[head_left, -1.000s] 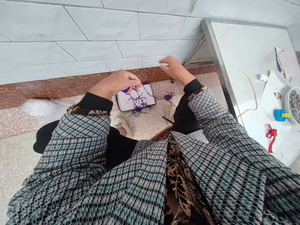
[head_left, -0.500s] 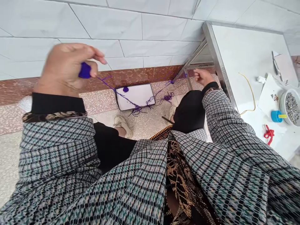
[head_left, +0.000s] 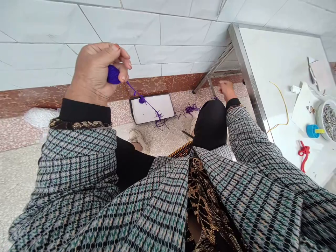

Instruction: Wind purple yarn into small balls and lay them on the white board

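Here, the left hand [head_left: 96, 71] grips a purple yarn ball [head_left: 113, 75], having shifted rightward since the preceding frame. Its strand [head_left: 134, 92] descends to a tangle [head_left: 159, 116] at the near edge of the white tray [head_left: 163, 103]; a smaller ball [head_left: 142, 100] lies by the far-left corner. The right hand [head_left: 227, 90], near the knee [head_left: 212, 117], is too blurred to tell whether it is closed.
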Tool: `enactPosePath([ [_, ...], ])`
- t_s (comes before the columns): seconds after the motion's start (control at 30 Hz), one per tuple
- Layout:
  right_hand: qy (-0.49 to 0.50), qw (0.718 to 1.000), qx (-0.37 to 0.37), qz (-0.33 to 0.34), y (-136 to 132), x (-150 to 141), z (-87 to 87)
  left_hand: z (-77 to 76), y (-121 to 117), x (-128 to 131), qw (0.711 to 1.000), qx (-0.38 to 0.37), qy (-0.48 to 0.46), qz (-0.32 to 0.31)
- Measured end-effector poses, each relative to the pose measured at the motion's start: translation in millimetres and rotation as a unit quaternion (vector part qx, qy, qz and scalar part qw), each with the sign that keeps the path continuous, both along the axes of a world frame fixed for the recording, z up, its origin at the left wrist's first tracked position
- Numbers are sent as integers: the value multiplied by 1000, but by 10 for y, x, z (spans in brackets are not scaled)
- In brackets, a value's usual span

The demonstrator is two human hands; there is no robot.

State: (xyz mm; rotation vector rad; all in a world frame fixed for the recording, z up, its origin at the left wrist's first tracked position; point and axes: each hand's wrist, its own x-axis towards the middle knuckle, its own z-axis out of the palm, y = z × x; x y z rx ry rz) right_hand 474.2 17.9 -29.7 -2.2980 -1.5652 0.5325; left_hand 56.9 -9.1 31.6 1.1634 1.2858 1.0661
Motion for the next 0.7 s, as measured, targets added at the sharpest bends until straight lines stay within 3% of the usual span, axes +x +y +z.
enactPosePath([
  [0.07, 73, 997, -12, 29, 150, -309, 38, -50, 62, 54, 1000, 5, -13, -2],
  [0.1, 172, 980, -22, 94, 211, -527, 41, -79, 97, 69, 999, 15, -32, -7],
  [0.17, 342, 907, -109, 220, 268, -1033, -23, -129, 165, 75, 995, 43, -87, -22],
  [0.23, 420, 834, -204, 293, 223, -1513, -194, -151, 219, 47, 988, 65, -131, -42],
  [0.3, 471, 774, -271, 326, 95, -1829, -436, -141, 251, -18, 987, 73, -135, -42],
  [0.37, 496, 741, -312, 328, -67, -1920, -678, -116, 269, -122, 991, 69, -111, -11],
  [0.47, 501, 736, -330, 315, -243, -1759, -909, -112, 287, -313, 994, 63, -77, 52],
  [0.57, 510, 774, -277, 254, -233, -1645, -951, -171, 295, -424, 992, 53, -90, 70],
  [0.63, 530, 799, -192, 209, -146, -1748, -929, -212, 284, -410, 992, 35, -113, 48],
  [0.7, 546, 794, -156, 216, -63, -1963, -914, -224, 260, -356, 992, 25, -125, 23],
])
